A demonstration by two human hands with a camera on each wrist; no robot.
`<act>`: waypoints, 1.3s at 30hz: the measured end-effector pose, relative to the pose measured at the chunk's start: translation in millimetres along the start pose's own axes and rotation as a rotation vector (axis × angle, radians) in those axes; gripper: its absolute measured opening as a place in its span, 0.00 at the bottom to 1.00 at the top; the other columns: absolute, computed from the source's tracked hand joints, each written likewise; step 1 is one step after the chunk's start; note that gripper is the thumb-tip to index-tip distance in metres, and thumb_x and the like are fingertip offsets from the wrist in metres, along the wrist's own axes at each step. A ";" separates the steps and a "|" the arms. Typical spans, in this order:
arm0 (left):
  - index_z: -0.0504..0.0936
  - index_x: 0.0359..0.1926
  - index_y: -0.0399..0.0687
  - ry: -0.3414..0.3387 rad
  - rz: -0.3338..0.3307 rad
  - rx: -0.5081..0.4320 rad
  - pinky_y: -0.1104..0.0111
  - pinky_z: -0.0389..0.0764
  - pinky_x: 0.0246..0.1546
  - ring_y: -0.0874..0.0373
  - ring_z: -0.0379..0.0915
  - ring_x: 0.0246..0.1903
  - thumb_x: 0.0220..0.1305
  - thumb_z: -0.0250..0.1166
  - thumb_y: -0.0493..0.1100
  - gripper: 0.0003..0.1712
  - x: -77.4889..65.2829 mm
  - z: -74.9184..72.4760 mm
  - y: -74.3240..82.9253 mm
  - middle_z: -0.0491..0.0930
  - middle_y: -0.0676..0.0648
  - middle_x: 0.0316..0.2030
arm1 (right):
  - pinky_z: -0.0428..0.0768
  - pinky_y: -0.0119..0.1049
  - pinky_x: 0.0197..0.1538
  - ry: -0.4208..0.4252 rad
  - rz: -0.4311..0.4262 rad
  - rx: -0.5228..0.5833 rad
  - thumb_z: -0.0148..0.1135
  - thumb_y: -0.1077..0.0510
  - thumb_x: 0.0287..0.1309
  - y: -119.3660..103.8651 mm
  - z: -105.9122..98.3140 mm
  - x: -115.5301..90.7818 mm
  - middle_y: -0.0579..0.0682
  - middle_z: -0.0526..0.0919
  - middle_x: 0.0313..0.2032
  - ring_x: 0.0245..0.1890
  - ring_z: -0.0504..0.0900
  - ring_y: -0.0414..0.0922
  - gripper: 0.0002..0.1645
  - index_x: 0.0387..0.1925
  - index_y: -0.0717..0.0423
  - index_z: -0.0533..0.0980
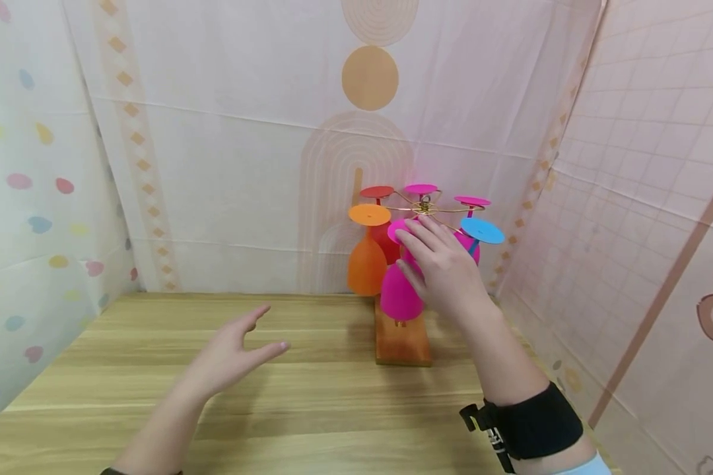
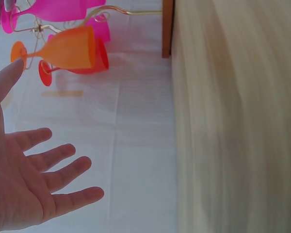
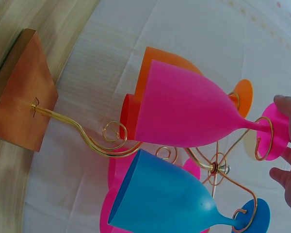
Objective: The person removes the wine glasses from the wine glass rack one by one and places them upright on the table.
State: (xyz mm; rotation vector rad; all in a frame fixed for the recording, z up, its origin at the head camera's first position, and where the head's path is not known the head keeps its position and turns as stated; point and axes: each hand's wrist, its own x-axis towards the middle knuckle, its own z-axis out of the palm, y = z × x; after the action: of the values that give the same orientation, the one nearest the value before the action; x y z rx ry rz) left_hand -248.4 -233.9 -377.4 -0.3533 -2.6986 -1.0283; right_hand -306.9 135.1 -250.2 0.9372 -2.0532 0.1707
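A gold wire rack (image 3: 99,150) on a wooden base (image 1: 403,343) carries several stemmed plastic goblets hung upside down by their feet. My right hand (image 1: 448,270) is at the foot of the front pink goblet (image 1: 401,297). In the right wrist view its fingertips overlap that goblet's foot (image 3: 276,133), and the thumb stands apart, below it. Beside this goblet hang an orange goblet (image 1: 366,264) on the left and a blue goblet (image 3: 167,199) on the right. My left hand (image 1: 226,356) hovers over the table with spread fingers, holding nothing.
The rack stands toward the back right of the wood-grain table (image 1: 309,409). Patterned cloth (image 1: 214,185) hangs behind and on both sides. A red goblet (image 1: 386,244) and other pink ones hang at the rack's rear.
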 end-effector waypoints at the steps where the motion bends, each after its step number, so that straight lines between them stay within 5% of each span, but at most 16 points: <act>1: 0.58 0.79 0.46 0.003 0.003 -0.009 0.33 0.68 0.60 0.30 0.64 0.66 0.62 0.64 0.73 0.56 1.5 1.3 2.3 0.63 0.34 0.73 | 0.64 0.54 0.72 -0.003 0.005 -0.002 0.75 0.55 0.59 0.2 0.2 1.0 0.57 0.76 0.66 0.71 0.67 0.56 0.35 0.66 0.57 0.75; 12: 0.60 0.78 0.50 0.017 -0.016 -0.081 0.39 0.72 0.60 0.36 0.65 0.68 0.59 0.66 0.74 0.56 13.5 9.1 22.4 0.64 0.41 0.73 | 0.60 0.51 0.74 -0.091 0.045 -0.008 0.68 0.56 0.65 2.4 6.4 9.6 0.54 0.76 0.66 0.72 0.66 0.54 0.30 0.67 0.55 0.75; 24: 0.61 0.77 0.49 0.018 -0.019 -0.140 0.41 0.74 0.59 0.36 0.65 0.67 0.61 0.68 0.70 0.53 17.6 17.1 29.6 0.66 0.38 0.71 | 0.62 0.50 0.73 -0.073 0.051 0.024 0.64 0.58 0.69 6.1 10.1 9.6 0.55 0.77 0.65 0.72 0.67 0.54 0.26 0.66 0.56 0.76; 31: 0.64 0.76 0.52 -0.013 -0.040 -0.262 0.44 0.75 0.60 0.41 0.66 0.68 0.60 0.70 0.68 0.51 17.9 29.4 35.6 0.68 0.44 0.71 | 0.63 0.47 0.73 -0.046 0.043 0.041 0.65 0.63 0.67 7.6 9.3 10.9 0.56 0.77 0.65 0.71 0.67 0.55 0.27 0.66 0.58 0.75; 39: 0.66 0.75 0.52 -0.018 -0.036 -0.291 0.44 0.75 0.60 0.42 0.68 0.67 0.60 0.70 0.67 0.49 16.7 34.3 41.2 0.70 0.46 0.70 | 0.72 0.50 0.67 -0.040 0.084 0.072 0.65 0.63 0.67 9.6 8.7 14.2 0.56 0.77 0.65 0.70 0.68 0.56 0.28 0.67 0.58 0.74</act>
State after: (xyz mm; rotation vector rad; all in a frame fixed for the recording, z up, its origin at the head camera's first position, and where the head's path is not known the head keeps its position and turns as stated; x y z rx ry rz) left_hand -256.1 -178.5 -371.8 -0.3667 -2.5794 -1.4392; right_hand -324.1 130.2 -243.1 0.9051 -2.1371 0.2746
